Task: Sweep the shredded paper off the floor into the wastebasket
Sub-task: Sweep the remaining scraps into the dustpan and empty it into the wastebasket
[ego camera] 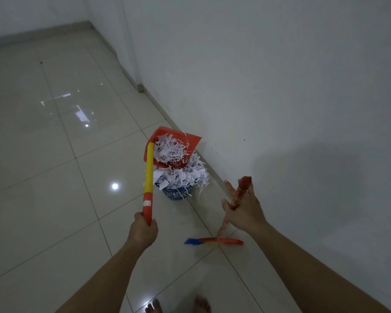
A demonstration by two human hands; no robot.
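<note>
My left hand [142,229] grips the red end of a long yellow and red handle [149,175]. At its far end the red dustpan [191,140] is tilted over the blue wastebasket [176,193]. White shredded paper [172,150] fills the pan and heaps over the basket's rim. My right hand [243,211] holds the red patterned broom handle [238,195] near its top, with some fingers stretched out. The broom head [215,241], red, yellow and blue, hangs low over the floor and is blurred.
A white wall [280,86] runs along the right, close behind the wastebasket. Glossy pale floor tiles [54,154] spread out to the left and far end. My bare feet [178,304] show at the bottom edge.
</note>
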